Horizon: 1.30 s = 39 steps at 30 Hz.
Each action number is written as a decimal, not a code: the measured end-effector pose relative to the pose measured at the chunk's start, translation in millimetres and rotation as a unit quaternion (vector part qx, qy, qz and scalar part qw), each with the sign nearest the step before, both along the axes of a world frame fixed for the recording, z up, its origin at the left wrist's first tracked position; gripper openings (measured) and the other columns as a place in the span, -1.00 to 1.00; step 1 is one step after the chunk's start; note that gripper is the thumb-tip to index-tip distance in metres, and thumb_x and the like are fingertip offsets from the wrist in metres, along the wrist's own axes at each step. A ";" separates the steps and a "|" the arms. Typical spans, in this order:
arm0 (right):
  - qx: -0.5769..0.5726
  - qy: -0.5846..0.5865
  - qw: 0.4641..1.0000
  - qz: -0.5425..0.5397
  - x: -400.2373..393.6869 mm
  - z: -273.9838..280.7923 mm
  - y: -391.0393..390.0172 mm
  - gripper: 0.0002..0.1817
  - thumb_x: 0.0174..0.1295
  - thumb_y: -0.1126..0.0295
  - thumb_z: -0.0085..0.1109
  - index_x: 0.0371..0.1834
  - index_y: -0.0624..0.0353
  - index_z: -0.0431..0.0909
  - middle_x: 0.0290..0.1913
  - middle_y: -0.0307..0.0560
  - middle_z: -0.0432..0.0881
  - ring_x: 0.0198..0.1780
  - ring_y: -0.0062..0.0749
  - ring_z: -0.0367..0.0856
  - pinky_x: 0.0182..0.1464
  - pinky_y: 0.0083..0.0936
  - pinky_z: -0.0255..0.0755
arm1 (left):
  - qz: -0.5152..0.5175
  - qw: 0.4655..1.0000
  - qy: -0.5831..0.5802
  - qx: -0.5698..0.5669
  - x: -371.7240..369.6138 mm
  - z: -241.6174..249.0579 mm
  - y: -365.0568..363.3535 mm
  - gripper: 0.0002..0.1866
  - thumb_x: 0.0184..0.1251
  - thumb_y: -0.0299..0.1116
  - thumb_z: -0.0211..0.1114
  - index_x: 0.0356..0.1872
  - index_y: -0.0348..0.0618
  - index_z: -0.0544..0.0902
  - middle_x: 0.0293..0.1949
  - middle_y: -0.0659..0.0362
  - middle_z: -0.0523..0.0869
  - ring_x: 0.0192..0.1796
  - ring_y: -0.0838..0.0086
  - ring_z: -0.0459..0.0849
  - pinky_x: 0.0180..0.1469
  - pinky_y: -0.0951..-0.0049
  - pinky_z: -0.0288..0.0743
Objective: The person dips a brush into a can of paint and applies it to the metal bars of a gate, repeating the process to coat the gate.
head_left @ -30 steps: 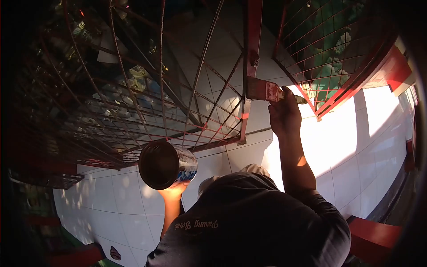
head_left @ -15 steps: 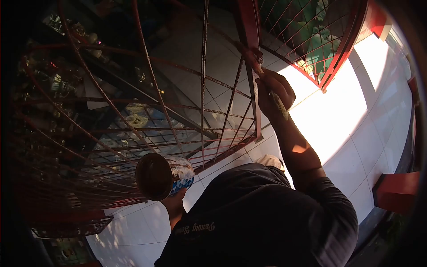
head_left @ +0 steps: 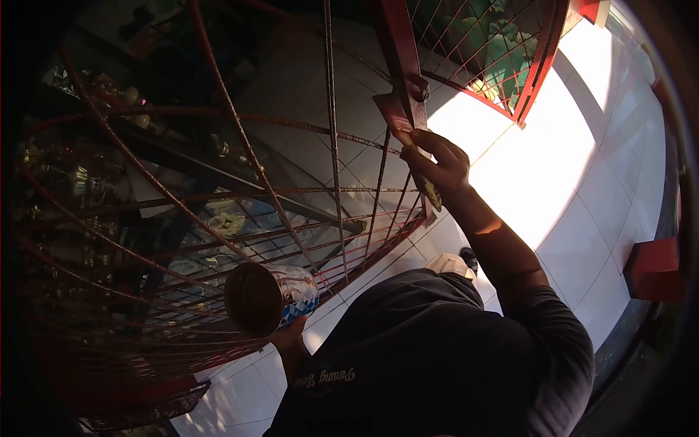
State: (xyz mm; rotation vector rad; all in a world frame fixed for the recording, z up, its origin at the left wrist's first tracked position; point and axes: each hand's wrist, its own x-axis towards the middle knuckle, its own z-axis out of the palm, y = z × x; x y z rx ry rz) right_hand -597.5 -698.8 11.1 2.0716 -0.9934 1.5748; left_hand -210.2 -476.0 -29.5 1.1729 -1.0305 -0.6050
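My right hand (head_left: 445, 166) is closed round the handle of a paintbrush (head_left: 394, 114). Red-stained bristles point up and left, overlapping the red upright (head_left: 399, 51) of a metal grille in this view. Below the fingers, the paint-spotted end of the handle sticks out. Lower left, my left hand (head_left: 290, 336) grips a paint can (head_left: 297, 291) from beneath, most of its fingers hidden behind it. The can is tilted with its round mouth toward me, its side printed in blue and white and smeared. Behind it run the thin rusty bars (head_left: 331, 109) of the grille.
Beyond the bars lie glittering objects (head_left: 84, 178) in shadow. A second red grille panel (head_left: 518, 109) stands upper right, with green leaf shapes behind it. Sunlit white tiles (head_left: 539, 167) cover the floor to the right, beside a red block (head_left: 654, 269).
My right hand has drawn the brush back down and left from the upright, so its bristles now show. My left hand still holds the can; the view has shifted slightly.
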 end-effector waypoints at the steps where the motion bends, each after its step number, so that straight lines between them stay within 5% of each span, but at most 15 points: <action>1: 0.094 -0.017 0.995 0.033 -0.3 -7.6 7.2 -0.67 0.13 0.27 0.44 -0.03 0.08 0.72 -0.09 -0.04 0.76 -0.18 -0.25 0.77 -0.16 -0.42 0.63 | -0.003 1.000 -0.002 -0.002 -1.1 -3.5 0.2 0.16 -0.25 -0.43 0.76 0.48 -0.08 0.23 0.35 0.11 0.43 0.37 0.19 0.41 0.44 0.08 0.32; 3: 0.277 -0.062 0.957 0.068 -1.0 -22.8 21.7 -0.59 0.25 0.10 0.35 0.03 0.14 0.71 -0.05 -0.03 0.77 -0.13 -0.26 0.78 -0.04 -0.40 0.61 | -0.009 1.000 -0.008 -0.006 -3.9 -12.6 -0.2 0.15 -0.24 -0.41 0.76 0.47 -0.08 0.23 0.35 0.11 0.43 0.37 0.19 0.41 0.44 0.09 0.32; 8: -0.009 -0.025 1.000 0.014 -9.5 3.3 8.4 -0.72 0.19 0.34 0.41 -0.03 0.06 0.71 -0.09 -0.05 0.75 -0.17 -0.25 0.76 -0.18 -0.39 0.65 | -0.021 0.999 -0.040 -0.003 -8.7 -32.1 8.4 0.14 -0.24 -0.37 0.77 0.46 -0.10 0.25 0.33 0.11 0.45 0.35 0.20 0.43 0.43 0.11 0.34; 11: 0.142 -0.001 0.987 0.076 -9.8 -11.8 18.0 -0.77 0.20 0.37 0.39 -0.07 0.03 0.70 -0.08 -0.07 0.75 -0.18 -0.23 0.76 -0.24 -0.40 0.66 | -0.034 0.998 -0.056 0.000 -9.0 -38.4 13.2 0.13 -0.23 -0.35 0.78 0.45 -0.11 0.26 0.32 0.10 0.46 0.34 0.20 0.45 0.42 0.12 0.34; 13: 0.094 0.046 0.990 0.093 -12.5 -13.0 22.6 -0.83 0.17 0.46 0.39 -0.16 0.05 0.72 -0.13 -0.11 0.76 -0.23 -0.26 0.75 -0.26 -0.43 0.63 | -0.040 0.997 -0.066 0.000 -10.7 -40.7 14.8 0.12 -0.23 -0.34 0.78 0.44 -0.12 0.26 0.31 0.10 0.47 0.33 0.20 0.45 0.41 0.13 0.35; 17: 0.112 -0.195 0.971 0.081 -10.6 -3.3 10.6 -0.80 0.16 0.68 0.36 -0.17 0.25 0.66 -0.23 0.00 0.74 -0.25 -0.28 0.78 -0.21 -0.48 0.63 | -0.002 0.998 -0.061 0.002 -26.1 -33.4 32.2 0.10 -0.22 -0.32 0.78 0.42 -0.16 0.28 0.28 0.08 0.51 0.29 0.19 0.50 0.40 0.13 0.38; 20: 0.096 -0.252 0.962 0.040 -20.4 -1.0 3.3 -0.79 0.16 0.65 0.39 -0.15 0.22 0.68 -0.25 -0.01 0.76 -0.28 -0.32 0.78 -0.23 -0.53 0.62 | 0.007 0.999 -0.042 -0.029 -51.4 -0.7 25.9 0.09 -0.23 -0.36 0.76 0.42 -0.18 0.29 0.26 0.06 0.52 0.28 0.17 0.51 0.40 0.11 0.38; 23: 0.055 -0.219 0.974 0.030 -14.5 -2.9 6.5 -0.81 0.06 0.63 0.42 -0.28 0.10 0.73 -0.27 -0.13 0.77 -0.32 -0.33 0.75 -0.30 -0.50 0.62 | 0.000 1.000 -0.013 -0.005 -58.0 7.8 29.9 0.11 -0.22 -0.39 0.75 0.44 -0.16 0.26 0.29 0.03 0.48 0.33 0.16 0.47 0.43 0.07 0.37; 27: 0.057 -0.187 0.980 0.049 -9.3 -10.9 7.5 -0.75 0.03 0.60 0.45 -0.23 0.07 0.72 -0.21 -0.11 0.77 -0.28 -0.26 0.77 -0.26 -0.42 0.65 | -0.009 0.999 -0.026 0.036 -57.5 13.9 31.2 0.09 -0.19 -0.38 0.74 0.44 -0.22 0.27 0.30 0.00 0.48 0.33 0.17 0.47 0.44 0.09 0.36; 31: 0.069 -0.143 0.985 0.066 -13.2 -11.8 8.2 -0.74 0.06 0.55 0.39 -0.16 0.05 0.71 -0.11 -0.09 0.76 -0.22 -0.24 0.77 -0.24 -0.42 0.65 | -0.085 0.979 -0.139 0.126 -34.9 15.6 47.8 -0.02 -0.11 -0.40 0.71 0.39 -0.30 0.33 0.27 -0.03 0.53 0.28 0.19 0.55 0.38 0.17 0.44; 36: 0.106 -0.037 0.988 0.107 -11.1 -32.5 22.5 -0.72 0.02 0.65 0.45 -0.21 0.10 0.69 -0.18 -0.02 0.74 -0.25 -0.25 0.79 -0.30 -0.46 0.66 | -0.033 0.997 -0.039 0.064 -60.5 18.8 41.7 -0.08 -0.04 -0.29 0.69 0.36 -0.28 0.37 0.25 0.01 0.54 0.31 0.26 0.50 0.43 0.27 0.34; 39: 0.049 -0.088 0.989 0.104 -15.3 -14.0 15.0 -0.72 0.01 0.63 0.47 -0.21 0.12 0.69 -0.18 -0.01 0.74 -0.23 -0.27 0.80 -0.28 -0.46 0.68 | -0.066 0.984 -0.072 0.147 -31.5 5.6 62.1 -0.20 -0.02 -0.38 0.67 0.29 -0.32 0.46 0.20 0.00 0.59 0.25 0.24 0.57 0.37 0.27 0.39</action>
